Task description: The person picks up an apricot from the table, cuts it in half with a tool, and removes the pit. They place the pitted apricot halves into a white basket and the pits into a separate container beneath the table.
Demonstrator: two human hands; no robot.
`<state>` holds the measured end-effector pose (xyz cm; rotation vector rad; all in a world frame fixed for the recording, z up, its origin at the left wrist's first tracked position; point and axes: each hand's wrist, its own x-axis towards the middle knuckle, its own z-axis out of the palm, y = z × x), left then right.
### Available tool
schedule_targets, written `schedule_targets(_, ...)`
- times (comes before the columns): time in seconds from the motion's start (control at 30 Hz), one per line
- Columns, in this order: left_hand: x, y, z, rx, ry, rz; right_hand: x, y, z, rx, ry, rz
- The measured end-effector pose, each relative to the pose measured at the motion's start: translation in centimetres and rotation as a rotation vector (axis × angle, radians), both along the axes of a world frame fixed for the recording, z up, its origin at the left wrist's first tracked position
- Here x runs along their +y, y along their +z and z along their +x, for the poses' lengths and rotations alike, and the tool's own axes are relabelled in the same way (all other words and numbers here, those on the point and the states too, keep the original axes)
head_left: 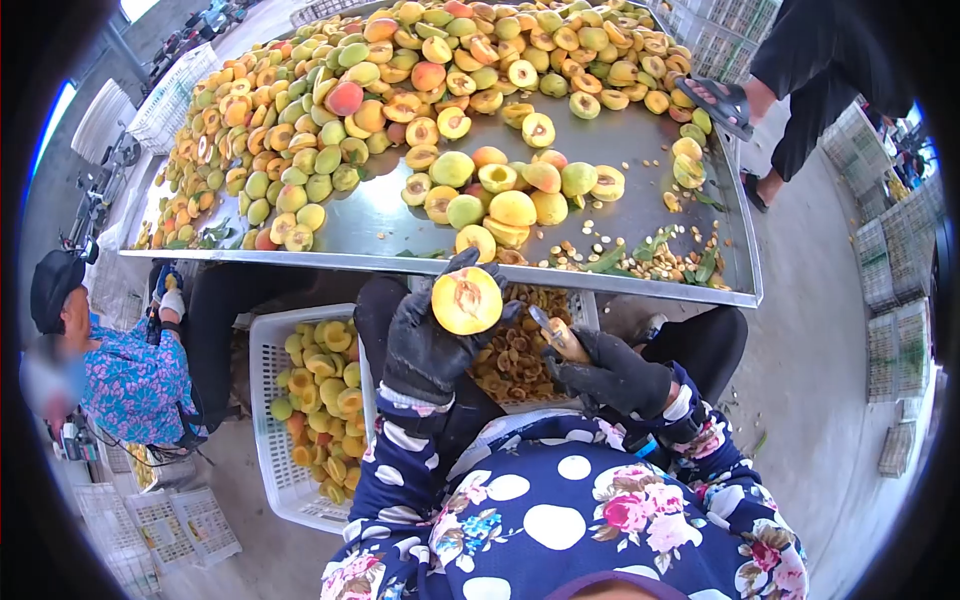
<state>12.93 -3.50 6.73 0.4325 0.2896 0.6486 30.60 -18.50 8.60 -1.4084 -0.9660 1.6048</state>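
Observation:
My left hand (425, 345), in a black glove, grips a halved peach (467, 300) with its cut face and brownish pit hollow turned up toward me. In my gloved right hand (618, 372) is a small knife (563, 336) with a wooden handle; its short metal blade points toward the peach but stays apart from it. Both hands are just in front of the near edge of a metal table (600, 150). Beneath them stands a crate of brown pits and scraps (515, 365), partly hidden by my hands.
Whole and halved peaches (400, 100) are heaped on the table, with loose pits (640, 255) and leaves at its right. A white crate (268, 440) of peach halves stands at my left. A co-worker (130, 370) sits further left; another person's leg (800, 110) shows at the right.

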Motion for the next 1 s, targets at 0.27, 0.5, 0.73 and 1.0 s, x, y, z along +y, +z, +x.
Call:
schedule_targets(0.27,-2.0,-2.2,0.0,0.19,0.07,0.184,1.5,1.0,-1.9,-0.487,0.081,0.361)
schedule_targets(0.5,-2.3,-3.7,0.3,0.061,0.066,0.128,2.0,0.4,-3.0,-0.722,0.073,0.49)
schedule_targets(0.73,-2.8,-3.7,1.3,0.429,0.253,0.616,2.0,-2.0,-3.7,-0.752,0.025,0.535)
schedule_targets(1.0,-2.9,-5.9,1.2,0.552,0.262,0.814,2.0,-2.3,-4.2,-0.796,0.109,0.506)
